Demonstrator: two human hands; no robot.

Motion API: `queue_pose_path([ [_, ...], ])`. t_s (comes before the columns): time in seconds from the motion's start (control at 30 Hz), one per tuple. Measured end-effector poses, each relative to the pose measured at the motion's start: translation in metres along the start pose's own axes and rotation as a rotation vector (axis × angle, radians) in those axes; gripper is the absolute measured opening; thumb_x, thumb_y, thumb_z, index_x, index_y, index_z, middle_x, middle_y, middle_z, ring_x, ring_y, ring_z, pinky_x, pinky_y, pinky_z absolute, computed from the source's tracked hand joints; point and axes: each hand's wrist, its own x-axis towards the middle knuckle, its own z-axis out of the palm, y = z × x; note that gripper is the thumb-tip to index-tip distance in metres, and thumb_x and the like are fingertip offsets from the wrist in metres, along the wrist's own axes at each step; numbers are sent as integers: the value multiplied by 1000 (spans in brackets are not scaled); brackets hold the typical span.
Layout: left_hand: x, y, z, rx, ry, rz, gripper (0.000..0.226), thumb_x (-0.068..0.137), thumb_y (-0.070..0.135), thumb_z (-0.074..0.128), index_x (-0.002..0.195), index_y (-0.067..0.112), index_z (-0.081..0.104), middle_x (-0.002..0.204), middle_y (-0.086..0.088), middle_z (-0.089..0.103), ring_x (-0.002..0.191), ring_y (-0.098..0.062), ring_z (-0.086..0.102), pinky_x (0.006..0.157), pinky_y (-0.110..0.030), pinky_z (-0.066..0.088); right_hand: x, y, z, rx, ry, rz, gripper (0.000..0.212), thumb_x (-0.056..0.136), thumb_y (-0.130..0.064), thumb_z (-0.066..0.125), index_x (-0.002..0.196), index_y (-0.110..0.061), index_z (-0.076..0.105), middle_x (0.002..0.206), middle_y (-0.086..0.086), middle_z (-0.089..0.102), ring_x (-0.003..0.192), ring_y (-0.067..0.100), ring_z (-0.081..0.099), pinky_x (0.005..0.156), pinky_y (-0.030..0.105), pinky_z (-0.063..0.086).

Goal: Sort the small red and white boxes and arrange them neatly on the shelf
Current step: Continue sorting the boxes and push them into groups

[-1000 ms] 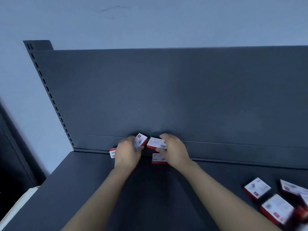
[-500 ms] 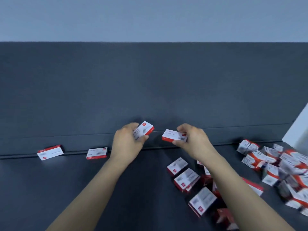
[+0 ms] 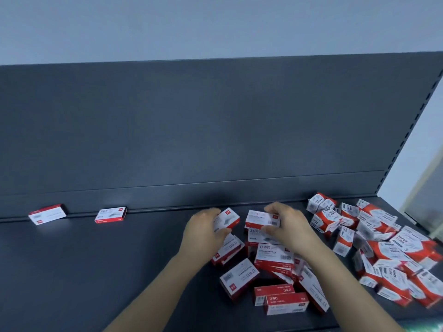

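We're pinching L box (image 3: 227,219) w/ L grip (image 3: 203,232), R box (image 3: 262,219) w/ R grip (image 3: 287,228), pile (image 3: 273,259) lying just under both grips on shelf (image 3: 96,271). Risk: loose pinch slipping, forearms scattering pile.

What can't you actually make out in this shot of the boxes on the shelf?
All in the head view:
- Hidden: part of the tilted box, behind the left hand that grips it.
- Blurred: the print on the flat box is unreadable, and the right hand that holds it covers one end.
- Cut off: the right pile is smeared and runs past the frame edge, so it cannot be counted.
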Motion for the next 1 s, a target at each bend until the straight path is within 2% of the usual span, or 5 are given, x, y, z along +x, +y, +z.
queue_pose_path([
  [0.17, -7, -11, 18, 61, -85, 59, 21, 82, 30, 65, 99, 20, 62, 97, 8, 61, 87, -9, 57, 75, -24, 50, -6, 9, 4, -12, -50, 30, 46, 84, -21, 67, 126, -18, 50, 127, -1, 55, 112, 14, 52, 91, 25, 41],
  [0.33, -8, -18, 26, 111, -157, 62, 24, 83, 33, 63, 102, 19, 60, 103, 6, 60, 88, -8, 54, 77, -22, 47, -4, 12, 5, -36, -141, 35, 44, 84, -26, 66, 124, -20, 49, 124, -2, 57, 104, 12, 55, 88, 25, 48],
  [0.43, -9, -15, 23, 105, -166, 72, 36, 84, 36, 63, 113, 17, 57, 113, 3, 58, 100, -11, 54, 83, -21, 43, -1, 10, 3, -89, -151, 31, 57, 84, -34, 64, 134, -21, 41, 135, -3, 50, 119, 15, 50, 98, 31, 45],
  [0.67, -2, -19, -11, 119, -57, 37, 59, 90, 42, 54, 136, 7, 43, 136, -9, 49, 127, -21, 43, 103, -28, 37, 18, -35, 15, -172, -59, -203, 63, 87, -42, 57, 140, -18, 33, 145, 0, 40, 133, 16, 36, 106, 30, 34],
  [1.0, 16, -121, -117, 309, 172, -120, 45, 91, 36, 52, 127, 9, 48, 127, -8, 55, 121, -23, 47, 97, -32, 41, 51, -171, 85, -188, -94, -417, 60, 89, -41, 56, 137, -15, 33, 138, 3, 42, 131, 20, 36, 101, 35, 39],
])
